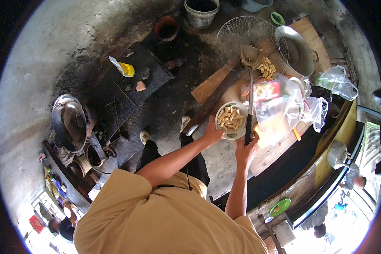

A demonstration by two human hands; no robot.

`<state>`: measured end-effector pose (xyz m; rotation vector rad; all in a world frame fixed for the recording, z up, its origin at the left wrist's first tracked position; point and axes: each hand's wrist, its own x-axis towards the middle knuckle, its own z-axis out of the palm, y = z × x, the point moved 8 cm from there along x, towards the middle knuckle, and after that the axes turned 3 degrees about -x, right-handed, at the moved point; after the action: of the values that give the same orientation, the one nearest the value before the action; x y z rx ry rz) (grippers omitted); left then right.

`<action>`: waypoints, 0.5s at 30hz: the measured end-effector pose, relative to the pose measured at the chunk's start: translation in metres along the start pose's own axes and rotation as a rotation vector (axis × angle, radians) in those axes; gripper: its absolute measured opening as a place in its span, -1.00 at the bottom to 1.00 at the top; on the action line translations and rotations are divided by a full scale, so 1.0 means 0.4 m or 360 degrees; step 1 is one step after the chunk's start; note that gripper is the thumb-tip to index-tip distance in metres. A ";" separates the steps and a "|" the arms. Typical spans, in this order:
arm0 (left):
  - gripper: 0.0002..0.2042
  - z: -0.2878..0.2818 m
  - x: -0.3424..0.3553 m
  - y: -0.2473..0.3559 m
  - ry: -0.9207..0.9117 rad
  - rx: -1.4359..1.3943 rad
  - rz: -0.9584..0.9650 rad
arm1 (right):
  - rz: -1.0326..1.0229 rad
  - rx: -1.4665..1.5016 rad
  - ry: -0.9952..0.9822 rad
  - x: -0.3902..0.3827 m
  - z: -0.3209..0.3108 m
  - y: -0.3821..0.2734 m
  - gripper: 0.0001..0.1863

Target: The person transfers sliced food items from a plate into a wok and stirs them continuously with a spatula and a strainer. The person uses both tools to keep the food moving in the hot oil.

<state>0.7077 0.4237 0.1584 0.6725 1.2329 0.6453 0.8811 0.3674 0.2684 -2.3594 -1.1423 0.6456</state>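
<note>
My left hand (214, 131) is closed on the left rim of a white bowl (231, 138). Pale yellow stick-shaped food pieces (230, 117) fill the bowl. Just right of it, my right hand (246, 149) grips the dark handle of a long metal ladle (250, 93). The ladle's head reaches forward into a round wire-mesh strainer (227, 36). More golden pieces (266, 68) lie at the near side of the strainer, beside the ladle's head.
Clear plastic bags (283, 108) lie on the wooden board (264, 156) at right. A wide metal pan (298, 48) stands behind them. At left are a blackened wok (70, 122) and a yellow packet (125, 69). A bucket (202, 15) stands at the back; other people are outside.
</note>
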 end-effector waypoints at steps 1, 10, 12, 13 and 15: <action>-0.43 -0.002 -0.022 0.018 -0.0042 0.0058 -0.0014 | 0.0083 0.0115 -0.0029 0.007 0.004 0.022 -0.35; -0.42 -0.089 -0.211 0.034 -0.0273 0.0260 -0.0188 | 0.0102 0.0426 -0.0068 0.043 0.074 0.136 -0.56; -0.43 -0.120 -0.227 0.016 -0.0311 0.0354 -0.0214 | 0.0195 0.0640 -0.0225 0.052 0.117 0.170 -0.62; -0.47 -0.135 -0.235 0.008 -0.0321 0.0287 -0.0215 | 0.0308 0.0761 -0.0309 0.056 0.141 0.191 -0.65; -0.49 -0.166 -0.241 -0.002 -0.0294 0.0247 -0.0148 | 0.0222 0.0775 -0.0285 0.066 0.156 0.202 -0.68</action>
<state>0.6229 0.3577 0.2044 0.7809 1.1424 0.4037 0.9080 0.3544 0.1674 -2.0000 -0.7781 1.0677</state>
